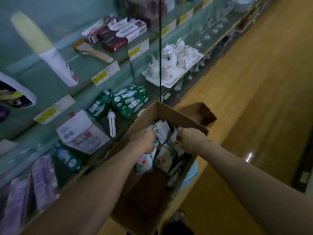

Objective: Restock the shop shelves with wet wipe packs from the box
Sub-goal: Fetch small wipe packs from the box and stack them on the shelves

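An open cardboard box [171,112] stands on the floor beside the shelves, with several white wet wipe packs [165,156] bearing red crosses heaped at its far end. Both of my arms reach down into it. My left hand [145,141] grips a bundle of packs [160,128] near the box's far left side. My right hand [189,138] is curled round the top edge of another pack [174,139] at the far right. The near half of the box floor is bare and dark.
Glass shelves [81,97] run along the left with green bulb cartons [130,100], a loose white bulb [111,123], a white appliance box [83,133] and purple packs [28,192]. A white tea set [174,63] and glasses [210,29] sit further along. Yellow floor [254,99] lies on the right.
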